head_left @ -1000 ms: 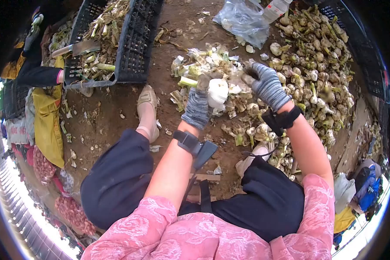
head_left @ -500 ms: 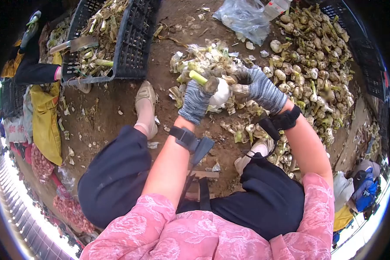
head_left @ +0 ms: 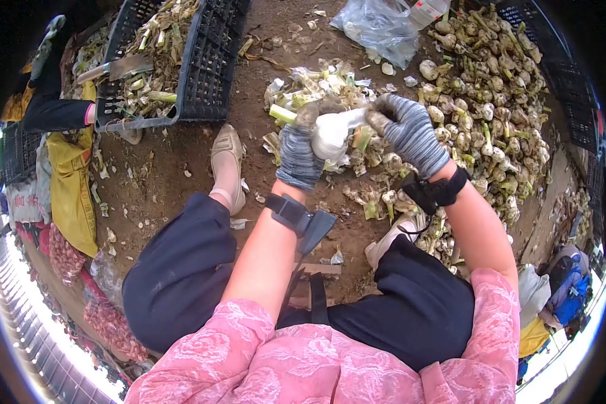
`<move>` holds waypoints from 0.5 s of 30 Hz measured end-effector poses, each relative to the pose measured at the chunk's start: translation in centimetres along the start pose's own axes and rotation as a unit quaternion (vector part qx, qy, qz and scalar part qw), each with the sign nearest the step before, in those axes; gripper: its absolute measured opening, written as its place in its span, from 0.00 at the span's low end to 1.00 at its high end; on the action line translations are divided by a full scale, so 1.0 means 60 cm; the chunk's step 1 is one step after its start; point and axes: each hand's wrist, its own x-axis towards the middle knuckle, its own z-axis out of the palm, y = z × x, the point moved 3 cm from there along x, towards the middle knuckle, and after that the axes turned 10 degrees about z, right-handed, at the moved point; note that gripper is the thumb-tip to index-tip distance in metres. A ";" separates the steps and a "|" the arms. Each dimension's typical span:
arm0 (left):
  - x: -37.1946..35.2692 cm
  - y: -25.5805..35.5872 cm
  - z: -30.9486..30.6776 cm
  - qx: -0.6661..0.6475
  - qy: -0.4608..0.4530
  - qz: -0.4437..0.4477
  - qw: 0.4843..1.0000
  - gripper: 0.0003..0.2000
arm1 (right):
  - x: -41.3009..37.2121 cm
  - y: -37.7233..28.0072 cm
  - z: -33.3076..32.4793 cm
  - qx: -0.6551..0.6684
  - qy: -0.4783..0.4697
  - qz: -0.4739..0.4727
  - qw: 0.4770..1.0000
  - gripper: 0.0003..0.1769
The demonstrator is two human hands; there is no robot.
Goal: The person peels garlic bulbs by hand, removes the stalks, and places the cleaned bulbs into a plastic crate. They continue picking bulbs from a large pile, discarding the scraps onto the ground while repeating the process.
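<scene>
My left hand (head_left: 301, 149), in a grey striped glove, is closed around a white garlic bulb (head_left: 330, 137). The bulb's green stem (head_left: 283, 113) sticks out on the left of that hand. My right hand (head_left: 405, 131), gloved the same way, pinches a strip of pale skin (head_left: 354, 117) that stretches from the bulb. Beneath both hands lies a heap of peeled garlic skins (head_left: 333, 79). To the right of my right hand spreads a large pile of unpeeled garlic bulbs (head_left: 481, 121).
A black plastic crate (head_left: 209, 60) holds stems and scraps, with a knife (head_left: 124, 68) across its edge. A clear plastic bag (head_left: 377, 30) lies ahead. On the left are a yellow sack (head_left: 72, 195) and another person's leg (head_left: 60, 114). More crates (head_left: 572, 101) stand at right.
My right hand has pulled skin away from the bulb, and a white strip now spans the gap between the hands. The bulb and stem have turned slightly to the left.
</scene>
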 end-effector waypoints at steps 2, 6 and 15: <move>0.000 0.000 -0.007 -0.095 0.021 -0.028 0.995 0.21 | 0.008 0.013 -0.010 -0.081 0.054 0.007 0.995 0.12; -0.006 0.009 -0.001 -0.227 -0.036 -0.083 0.970 0.21 | 0.013 0.046 -0.005 -0.121 0.083 0.007 0.989 0.13; 0.006 0.014 -0.012 -0.362 0.053 -0.057 0.929 0.22 | -0.008 0.013 0.026 -0.214 -0.130 0.004 0.968 0.15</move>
